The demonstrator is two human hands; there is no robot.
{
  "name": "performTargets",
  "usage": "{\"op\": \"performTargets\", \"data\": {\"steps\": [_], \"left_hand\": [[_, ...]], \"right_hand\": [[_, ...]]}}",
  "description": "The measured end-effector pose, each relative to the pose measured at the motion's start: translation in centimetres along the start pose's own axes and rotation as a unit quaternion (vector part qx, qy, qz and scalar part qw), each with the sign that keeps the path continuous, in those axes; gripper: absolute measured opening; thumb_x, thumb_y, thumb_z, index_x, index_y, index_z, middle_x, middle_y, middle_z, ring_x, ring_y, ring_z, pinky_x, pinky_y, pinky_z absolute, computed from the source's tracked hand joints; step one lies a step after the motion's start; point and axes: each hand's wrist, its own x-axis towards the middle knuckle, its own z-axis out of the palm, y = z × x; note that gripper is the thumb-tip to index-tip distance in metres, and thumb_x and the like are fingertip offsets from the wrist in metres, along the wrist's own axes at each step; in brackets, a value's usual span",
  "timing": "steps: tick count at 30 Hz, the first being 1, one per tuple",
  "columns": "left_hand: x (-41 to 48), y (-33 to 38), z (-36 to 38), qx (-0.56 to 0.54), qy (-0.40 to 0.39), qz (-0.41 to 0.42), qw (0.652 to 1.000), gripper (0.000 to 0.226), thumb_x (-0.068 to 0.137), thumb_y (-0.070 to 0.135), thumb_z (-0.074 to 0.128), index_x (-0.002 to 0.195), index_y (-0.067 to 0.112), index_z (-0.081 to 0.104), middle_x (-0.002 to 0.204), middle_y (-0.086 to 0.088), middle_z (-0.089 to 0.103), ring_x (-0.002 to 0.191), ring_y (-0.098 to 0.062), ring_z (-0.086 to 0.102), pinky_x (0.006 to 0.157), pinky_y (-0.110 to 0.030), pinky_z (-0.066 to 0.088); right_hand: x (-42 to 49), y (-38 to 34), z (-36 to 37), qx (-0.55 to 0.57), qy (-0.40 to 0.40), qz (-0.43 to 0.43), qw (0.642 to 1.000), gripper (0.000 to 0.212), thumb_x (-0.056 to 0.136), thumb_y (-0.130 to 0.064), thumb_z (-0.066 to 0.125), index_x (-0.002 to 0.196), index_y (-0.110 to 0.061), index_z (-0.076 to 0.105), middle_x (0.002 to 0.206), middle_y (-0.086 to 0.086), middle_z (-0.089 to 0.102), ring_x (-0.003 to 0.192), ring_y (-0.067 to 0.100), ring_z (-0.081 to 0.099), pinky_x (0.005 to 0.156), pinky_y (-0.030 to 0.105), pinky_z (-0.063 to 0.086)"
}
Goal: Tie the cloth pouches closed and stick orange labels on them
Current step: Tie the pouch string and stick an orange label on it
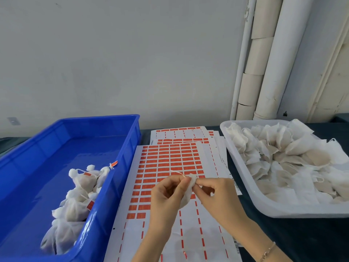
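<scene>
Blue bin [94, 118] left of the label sheet [166, 159] holds few finished pouches [79, 186]; the tray [239, 163] right of it is heaped. Left hand [166, 197] and right hand [219, 197] pinch one pouch [187, 193] in their fingers.

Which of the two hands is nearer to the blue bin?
Left. The left hand is above the label sheet, just right of the blue bin; the right hand is further right, toward the white tray. Both pinch one cloth pouch.

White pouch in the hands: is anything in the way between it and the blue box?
Nothing visible. The small white cloth pouch, held over the orange label sheet, only has the blue plastic crate's side wall to clear.
</scene>
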Motion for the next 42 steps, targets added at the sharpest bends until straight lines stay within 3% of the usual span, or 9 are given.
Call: {"op": "performTargets", "data": {"steps": [4, 9, 15, 21, 30, 33, 36, 38, 42], "left_hand": [[-0.2, -0.2, 0.4, -0.036, 0.017, -0.045, 0.998, 0.018, 0.068, 0.039, 0.07, 0.077, 0.024, 0.075, 0.079, 0.004, 0.071, 0.08, -0.015, 0.066, 0.066, -0.021, 0.054], [-0.3, 0.1, 0.7, -0.113, 0.024, -0.154, 0.981, 0.008, 0.077, 0.021, 0.073, 0.085, 0.018, 0.071, 0.074, 0.004, 0.071, 0.084, -0.022, 0.064, 0.064, -0.024, 0.052], [-0.3, 0.5, 0.3, -0.081, -0.009, -0.154, 0.985, 0.017, 0.082, 0.018, 0.07, 0.068, 0.026, 0.078, 0.076, 0.003, 0.072, 0.083, -0.021, 0.064, 0.065, -0.025, 0.049], [-0.3, 0.5, 0.1, 0.021, -0.001, -0.085, 0.996, 0.009, 0.081, 0.022, 0.071, 0.074, 0.027, 0.072, 0.075, 0.013, 0.07, 0.08, -0.016, 0.064, 0.06, -0.012, 0.049], [-0.3, 0.5, 0.4, -0.04, 0.017, -0.099, 0.994, 0.007, 0.082, 0.022, 0.071, 0.084, 0.028, 0.072, 0.082, 0.012, 0.07, 0.086, -0.02, 0.064, 0.066, -0.024, 0.054], [-0.3, 0.4, 0.2, -0.034, -0.021, -0.141, 0.989, 0.007, 0.088, 0.03, 0.062, 0.09, 0.032, 0.068, 0.09, 0.007, 0.069, 0.092, -0.022, 0.063, 0.075, -0.029, 0.055], [-0.3, 0.9, 0.4, -0.043, -0.102, -0.177, 0.978, 0.029, 0.094, 0.045, 0.042, 0.095, 0.03, 0.066, 0.079, 0.002, 0.069, 0.072, -0.014, 0.065, 0.066, -0.023, 0.053], [-0.4, 1.2, 0.8, -0.033, -0.084, -0.2, 0.976, 0.033, 0.093, 0.048, 0.04, 0.09, 0.028, 0.066, 0.067, 0.004, 0.062, 0.06, -0.01, 0.059, 0.058, -0.018, 0.049], [-0.7, 1.1, 1.0, -0.015, -0.088, -0.094, 0.992, 0.031, 0.095, 0.038, 0.044, 0.087, 0.02, 0.069, 0.053, 0.007, 0.046, 0.047, -0.004, 0.043, 0.051, -0.013, 0.037]], "right_hand": [[-0.4, 0.3, 0.1, -0.075, 0.096, -0.094, 0.988, 0.02, 0.076, -0.033, 0.068, 0.084, -0.017, 0.076, 0.074, -0.011, 0.072, 0.059, 0.0, 0.063, 0.061, 0.004, 0.048], [-0.6, 1.0, -0.1, -0.097, 0.139, -0.171, 0.971, 0.017, 0.078, -0.026, 0.07, 0.077, -0.01, 0.076, 0.063, -0.005, 0.069, 0.052, 0.001, 0.059, 0.052, 0.012, 0.052], [0.1, 1.3, -1.3, -0.119, 0.098, -0.226, 0.962, 0.028, 0.087, -0.034, 0.066, 0.076, -0.011, 0.077, 0.061, -0.006, 0.068, 0.049, 0.003, 0.058, 0.047, 0.019, 0.052], [0.3, 0.8, -1.8, -0.119, 0.079, -0.173, 0.974, 0.019, 0.075, -0.032, 0.072, 0.084, -0.016, 0.075, 0.072, -0.008, 0.073, 0.057, 0.002, 0.063, 0.058, 0.014, 0.054], [1.7, -0.2, -3.1, -0.115, 0.118, -0.109, 0.98, 0.023, 0.088, -0.042, 0.053, 0.084, -0.022, 0.064, 0.072, -0.024, 0.058, 0.053, -0.014, 0.049, 0.051, -0.001, 0.037], [2.3, -0.1, -3.4, -0.136, 0.071, -0.12, 0.981, 0.019, 0.088, -0.038, 0.054, 0.086, -0.022, 0.062, 0.075, -0.022, 0.06, 0.054, -0.011, 0.05, 0.052, -0.001, 0.038], [2.6, -0.1, -3.2, -0.155, 0.011, -0.148, 0.977, 0.017, 0.087, -0.035, 0.057, 0.092, -0.02, 0.065, 0.088, -0.011, 0.071, 0.064, -0.007, 0.054, 0.063, 0.0, 0.04], [2.7, -0.1, -3.1, -0.161, 0.007, -0.161, 0.974, 0.02, 0.087, -0.033, 0.057, 0.097, -0.018, 0.067, 0.094, -0.006, 0.073, 0.071, -0.001, 0.061, 0.07, 0.006, 0.045], [3.3, 0.1, -3.2, -0.209, 0.014, -0.189, 0.959, 0.024, 0.088, -0.031, 0.059, 0.101, -0.014, 0.069, 0.096, -0.002, 0.074, 0.076, 0.012, 0.071, 0.073, 0.015, 0.05]]}}
